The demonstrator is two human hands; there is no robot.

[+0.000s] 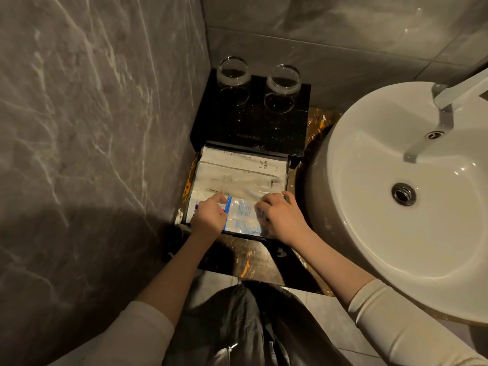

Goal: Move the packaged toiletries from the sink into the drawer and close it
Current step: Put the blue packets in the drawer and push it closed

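Note:
A black drawer [288, 165] stands pulled out from a black box [250, 120] in the corner of the counter. Several white toiletry packets [237, 175] lie flat inside it, one marked as a toothbrush. At the drawer's front lies a clear plastic packet with a blue edge [241, 215]. My left hand [210, 215] grips its left end, fingers curled on the blue edge. My right hand [281, 216] presses on its right end. The white sink [412, 228] to the right holds no packets.
Two clear glasses [232, 71] [284, 79] stand on top of the black box. A grey marble wall [92, 114] closes the left side. A chrome tap [446, 101] hangs over the sink, and the basin's wall sits close to the drawer's right side.

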